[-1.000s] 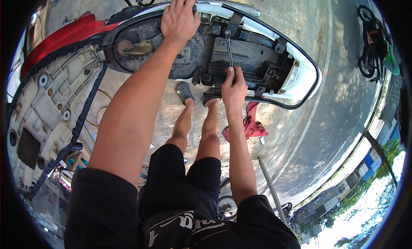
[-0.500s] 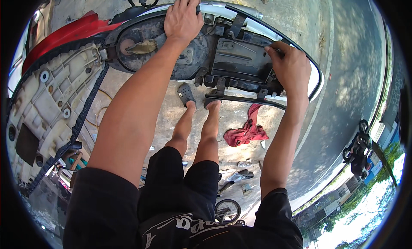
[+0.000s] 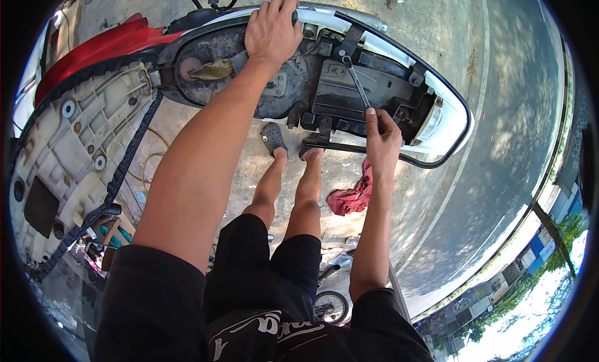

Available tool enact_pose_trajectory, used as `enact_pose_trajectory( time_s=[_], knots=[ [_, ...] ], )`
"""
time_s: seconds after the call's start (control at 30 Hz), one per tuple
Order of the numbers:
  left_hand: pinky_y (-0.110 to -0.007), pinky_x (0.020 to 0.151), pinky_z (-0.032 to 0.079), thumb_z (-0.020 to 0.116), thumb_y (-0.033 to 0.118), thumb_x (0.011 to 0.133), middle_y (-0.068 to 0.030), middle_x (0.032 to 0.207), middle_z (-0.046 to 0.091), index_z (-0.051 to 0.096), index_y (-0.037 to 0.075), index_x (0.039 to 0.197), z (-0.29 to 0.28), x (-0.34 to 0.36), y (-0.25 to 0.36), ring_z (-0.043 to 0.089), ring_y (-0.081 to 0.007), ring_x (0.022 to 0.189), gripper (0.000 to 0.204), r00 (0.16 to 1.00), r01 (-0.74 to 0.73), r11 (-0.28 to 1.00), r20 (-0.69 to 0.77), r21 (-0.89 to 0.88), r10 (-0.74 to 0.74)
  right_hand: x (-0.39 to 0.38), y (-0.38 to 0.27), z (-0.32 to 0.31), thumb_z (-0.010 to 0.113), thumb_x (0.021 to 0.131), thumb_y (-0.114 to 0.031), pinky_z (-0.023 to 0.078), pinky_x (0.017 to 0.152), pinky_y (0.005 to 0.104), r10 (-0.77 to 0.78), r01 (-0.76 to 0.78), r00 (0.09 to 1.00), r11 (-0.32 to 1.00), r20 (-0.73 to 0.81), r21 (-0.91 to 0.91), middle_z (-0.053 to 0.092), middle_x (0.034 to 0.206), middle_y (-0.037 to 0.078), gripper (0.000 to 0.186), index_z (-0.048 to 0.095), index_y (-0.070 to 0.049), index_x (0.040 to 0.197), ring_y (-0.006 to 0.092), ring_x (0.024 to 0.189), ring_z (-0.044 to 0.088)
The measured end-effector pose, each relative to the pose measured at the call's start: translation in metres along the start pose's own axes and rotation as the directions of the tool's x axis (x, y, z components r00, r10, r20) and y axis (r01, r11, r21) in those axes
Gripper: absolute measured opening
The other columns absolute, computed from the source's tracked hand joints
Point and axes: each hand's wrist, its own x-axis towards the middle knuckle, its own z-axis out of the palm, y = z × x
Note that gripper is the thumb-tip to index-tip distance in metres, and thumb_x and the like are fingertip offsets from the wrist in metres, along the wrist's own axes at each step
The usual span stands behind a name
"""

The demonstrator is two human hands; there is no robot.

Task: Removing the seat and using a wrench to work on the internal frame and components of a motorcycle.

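My right hand (image 3: 383, 132) pinches the lower end of a silver wrench (image 3: 357, 81) between thumb and fingers. The wrench's ring end sits at a bolt on a dark metal bracket (image 3: 351, 41) in the opened scooter body. Under the wrench lies a black tray-like compartment (image 3: 334, 91). Across the far rim of the scooter body (image 3: 458, 100), my left hand (image 3: 272, 33) is closed, its fingers curled over the edge. A dark rounded piece shows beside those fingers; I cannot tell whether it belongs to the scooter.
The raised seat (image 3: 81, 137) shows its pale underside at the left, beside a red body panel (image 3: 93, 53). A red cloth (image 3: 350, 197) lies on the concrete near my feet. Behind it are a wheel (image 3: 331, 307) and scattered parts. The road runs along the right.
My right hand has moved left and nearer to me. The wrench has swung round at its ring end, its handle now pointing more toward me. My left hand stays on the rim.
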Motion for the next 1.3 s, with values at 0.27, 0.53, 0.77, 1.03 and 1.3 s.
enact_pose_trajectory(
  time_s=[0.27, 0.53, 0.77, 1.03, 1.3],
  knots=[
    [-0.04, 0.084, 0.044, 0.063, 0.018, 0.08, -0.0069, 0.096, 0.056, 0.054, 0.014, 0.105, -0.004, 0.001, 0.003, 0.056, -0.0278, 0.097, 0.027, 0.999, 0.018, 1.0, 0.04, 0.004, -0.018, 0.003, -0.001, 0.019, 0.059, 0.094, -0.036, 0.036, 0.052, 0.0286, 0.009, -0.009, 0.999, 1.0, -0.04, -0.006, 0.05, 0.057, 0.005, 0.036, 0.065, 0.0, 0.092, 0.0106, 0.054, 0.041],
    [-0.041, 0.083, 0.044, 0.063, 0.018, 0.08, -0.0069, 0.095, 0.056, 0.054, 0.014, 0.104, 0.001, 0.001, 0.002, 0.056, -0.0278, 0.096, 0.026, 1.0, 0.009, 1.0, 0.013, -0.003, -0.009, 0.025, -0.029, -0.021, 0.062, 0.089, -0.038, 0.048, 0.057, 0.0402, -0.144, 0.095, 0.987, 0.89, -0.077, -0.446, 0.062, 0.061, 0.016, 0.029, 0.071, -0.01, 0.091, 0.0355, 0.061, 0.064],
    [-0.04, 0.082, 0.044, 0.063, 0.019, 0.08, -0.0071, 0.094, 0.056, 0.055, 0.014, 0.103, -0.004, -0.001, 0.002, 0.056, -0.0281, 0.094, 0.025, 1.0, -0.005, 1.0, -0.01, 0.001, 0.005, 0.068, -0.111, -0.061, 0.064, 0.085, -0.035, 0.05, 0.063, 0.0384, -0.487, 0.474, 0.848, 0.52, 0.209, -0.711, 0.068, 0.073, 0.012, 0.023, 0.074, -0.014, 0.09, 0.0305, 0.071, 0.066],
    [-0.041, 0.085, 0.044, 0.066, 0.022, 0.078, -0.0055, 0.097, 0.054, 0.053, 0.016, 0.103, 0.002, -0.001, -0.002, 0.054, -0.0274, 0.097, 0.029, 1.0, -0.004, 1.0, 0.019, 0.009, 0.004, 0.042, -0.058, -0.05, 0.048, 0.1, -0.02, 0.042, 0.056, 0.0228, -0.159, -0.006, 0.924, 0.904, 0.349, 0.427, 0.057, 0.072, 0.003, 0.022, 0.054, -0.003, 0.112, 0.0095, 0.062, 0.054],
    [-0.04, 0.083, 0.044, 0.063, 0.018, 0.08, -0.0067, 0.095, 0.055, 0.054, 0.014, 0.104, -0.002, 0.0, -0.001, 0.055, -0.0276, 0.095, 0.026, 1.0, 0.005, 1.0, 0.005, 0.004, -0.005, 0.066, -0.069, -0.008, 0.061, 0.091, -0.023, 0.044, 0.056, 0.0296, -0.248, 0.281, 0.925, 0.956, 0.287, -0.079, 0.058, 0.068, 0.003, 0.02, 0.059, -0.005, 0.101, 0.0134, 0.061, 0.057]
  ],
)
